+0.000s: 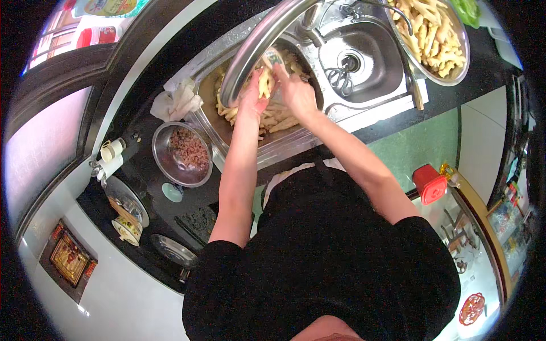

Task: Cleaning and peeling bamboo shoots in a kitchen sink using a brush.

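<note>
My left hand (254,91) grips a pale yellow chicken foot (266,83) above the large steel sink basin (209,91). My right hand (300,96) is closed beside it, with a small pale item bearing coloured print (273,56) at its fingertips. What exactly this item is, I cannot tell. Many more chicken feet (279,122) lie in the basin beneath both hands. The curved steel faucet (251,51) passes over the basin and hides part of the left fingers.
A smaller sink basin (384,55) adjoins on the right, with looped scissor-like handles (339,79) in it. Beyond stands a steel bowl (466,64) of chicken feet (431,38). A crumpled cloth (177,102) and a bowl (160,164) of reddish bits (190,149) sit left.
</note>
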Available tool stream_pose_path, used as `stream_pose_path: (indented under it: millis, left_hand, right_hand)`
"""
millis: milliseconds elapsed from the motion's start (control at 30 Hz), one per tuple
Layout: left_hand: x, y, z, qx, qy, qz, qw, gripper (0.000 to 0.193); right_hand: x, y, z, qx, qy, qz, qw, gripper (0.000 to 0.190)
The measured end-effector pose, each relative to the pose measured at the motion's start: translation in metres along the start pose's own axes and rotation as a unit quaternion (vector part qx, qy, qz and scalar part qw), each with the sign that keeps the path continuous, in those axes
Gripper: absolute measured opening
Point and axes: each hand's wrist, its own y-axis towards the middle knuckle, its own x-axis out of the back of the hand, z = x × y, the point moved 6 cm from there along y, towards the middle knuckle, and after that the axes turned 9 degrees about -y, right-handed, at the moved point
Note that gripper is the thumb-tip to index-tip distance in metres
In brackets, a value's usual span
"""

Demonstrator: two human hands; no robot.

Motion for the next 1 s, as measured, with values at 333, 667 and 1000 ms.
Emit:
stream_pose_path:
  millis: [333, 667, 1000]
  left_hand:
    - [0.013, -0.022, 0.001, 0.014, 0.006, 0.02, 1.0, 0.044]
    - [0.043, 0.001, -0.005, -0.012, -0.094, 0.051, 0.994, 0.049]
    - [0.026, 0.017, -0.013, -0.105, -0.051, 0.06, 0.991, 0.049]
  right_hand:
    - [0.0, 0.003, 0.007, 0.028, 0.062, 0.011, 0.998, 0.058]
    - [0.003, -0.004, 0.02, 0.033, 0.113, 0.026, 0.993, 0.059]
    - [0.021, -0.029, 0.03, 0.054, 0.066, 0.013, 0.996, 0.063]
